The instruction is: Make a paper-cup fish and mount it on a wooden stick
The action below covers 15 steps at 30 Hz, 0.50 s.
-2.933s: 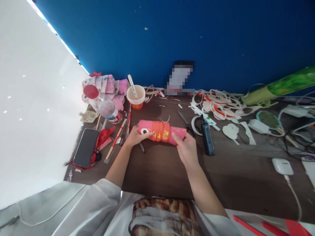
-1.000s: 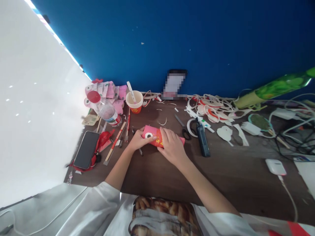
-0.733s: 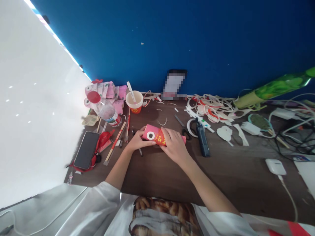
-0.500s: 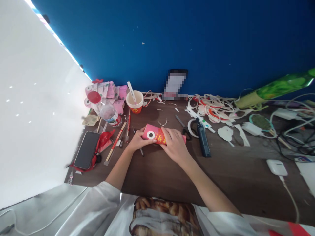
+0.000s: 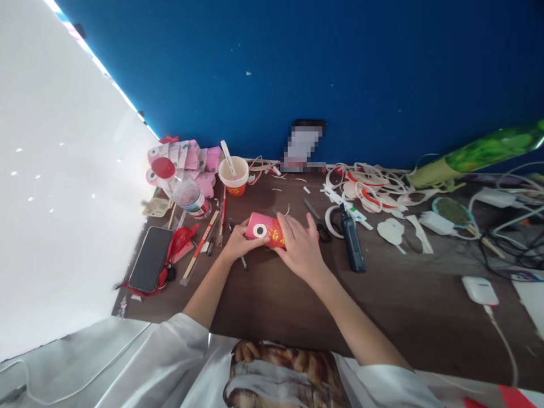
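A pink-and-red paper fish tube [image 5: 260, 230], with a white-and-black round eye and yellow markings, lies crosswise between my hands just above the desk. My left hand [image 5: 238, 242] is closed around its eye end, thumb along the near side. My right hand [image 5: 302, 249] covers the other end, thumb in front and fingers over the top, with an outer finger lifted away. Most of the tube's right part is hidden under that hand. Close by lie a pen [image 5: 244, 263] on the left and scissors [image 5: 323, 231] with a tape roll [image 5: 332, 222] on the right.
At left stand a plastic bottle [image 5: 187, 195], a paper cup [image 5: 234, 175] and pink paper fish [image 5: 187, 156]; a phone [image 5: 149, 259] lies nearer. Another phone [image 5: 304, 144] leans on the wall. Paper scraps [image 5: 369, 187], a dark handheld device [image 5: 352, 241] and an earbud case [image 5: 479, 290] are at right.
My right hand's fingers have shifted and spread on the tube, one outer finger lifting. My left hand stays in place on the eye end.
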Each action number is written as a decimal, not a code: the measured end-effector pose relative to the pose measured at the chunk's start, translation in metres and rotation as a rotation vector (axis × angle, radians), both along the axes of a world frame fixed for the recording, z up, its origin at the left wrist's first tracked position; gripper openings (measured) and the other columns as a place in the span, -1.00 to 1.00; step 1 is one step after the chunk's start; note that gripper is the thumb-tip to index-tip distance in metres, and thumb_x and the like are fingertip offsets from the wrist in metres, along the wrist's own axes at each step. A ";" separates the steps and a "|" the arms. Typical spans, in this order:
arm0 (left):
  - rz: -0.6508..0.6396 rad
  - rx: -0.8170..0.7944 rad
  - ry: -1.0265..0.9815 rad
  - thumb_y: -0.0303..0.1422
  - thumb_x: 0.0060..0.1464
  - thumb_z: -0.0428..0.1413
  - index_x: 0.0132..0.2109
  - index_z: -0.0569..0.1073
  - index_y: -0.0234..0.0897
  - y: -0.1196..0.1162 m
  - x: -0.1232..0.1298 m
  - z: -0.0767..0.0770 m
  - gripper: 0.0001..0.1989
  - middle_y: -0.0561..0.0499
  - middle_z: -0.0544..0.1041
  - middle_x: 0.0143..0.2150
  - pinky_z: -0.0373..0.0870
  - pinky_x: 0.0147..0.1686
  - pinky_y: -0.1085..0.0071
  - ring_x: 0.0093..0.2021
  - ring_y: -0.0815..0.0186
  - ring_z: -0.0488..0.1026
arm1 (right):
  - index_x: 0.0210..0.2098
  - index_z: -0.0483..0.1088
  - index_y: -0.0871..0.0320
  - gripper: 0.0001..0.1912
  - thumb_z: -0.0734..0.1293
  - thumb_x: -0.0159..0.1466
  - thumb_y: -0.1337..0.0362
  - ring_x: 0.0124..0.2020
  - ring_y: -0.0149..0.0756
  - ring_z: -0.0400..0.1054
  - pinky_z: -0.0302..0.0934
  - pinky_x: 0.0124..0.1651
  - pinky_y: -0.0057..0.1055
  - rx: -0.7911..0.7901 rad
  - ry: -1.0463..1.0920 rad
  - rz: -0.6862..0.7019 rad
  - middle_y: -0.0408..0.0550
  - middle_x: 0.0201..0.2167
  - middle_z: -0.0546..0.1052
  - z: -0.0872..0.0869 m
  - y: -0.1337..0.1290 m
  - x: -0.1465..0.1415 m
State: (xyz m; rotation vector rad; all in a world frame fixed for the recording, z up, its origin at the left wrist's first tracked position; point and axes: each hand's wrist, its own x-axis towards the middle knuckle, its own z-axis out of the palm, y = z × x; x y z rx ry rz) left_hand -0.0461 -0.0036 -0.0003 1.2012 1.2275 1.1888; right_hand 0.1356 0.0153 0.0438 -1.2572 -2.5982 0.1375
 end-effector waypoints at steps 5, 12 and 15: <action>0.012 -0.082 -0.028 -0.17 -0.21 0.32 -0.38 0.58 -0.35 0.001 -0.003 0.000 -0.68 -0.05 0.57 -0.24 0.45 -0.26 0.39 -0.29 0.28 0.50 | 0.32 -0.10 0.29 0.00 0.37 0.09 -0.09 0.32 0.23 -0.08 -0.30 0.27 0.28 0.038 0.195 -0.163 0.40 0.30 0.08 0.010 0.004 0.020; 0.100 -0.193 -0.099 -0.16 -0.31 0.37 -0.38 0.54 -0.38 0.003 -0.004 -0.004 -0.61 -0.02 0.57 -0.35 0.43 -0.25 0.36 -0.33 0.27 0.49 | -0.06 0.34 0.14 -0.48 0.39 0.08 -0.02 -0.13 -0.15 0.41 0.30 -0.03 -0.13 -0.409 1.015 -0.598 0.08 -0.11 0.48 -0.025 -0.008 0.049; 0.096 -0.187 -0.121 -0.16 -0.29 0.36 -0.27 0.50 -0.35 0.002 -0.005 -0.006 -0.56 0.00 0.55 -0.31 0.43 -0.24 0.38 -0.31 0.30 0.48 | -0.22 0.44 0.14 -0.58 0.41 0.07 -0.03 -0.18 -0.14 0.45 0.33 -0.11 -0.22 -0.773 1.186 -0.565 0.01 -0.24 0.57 -0.031 -0.015 0.045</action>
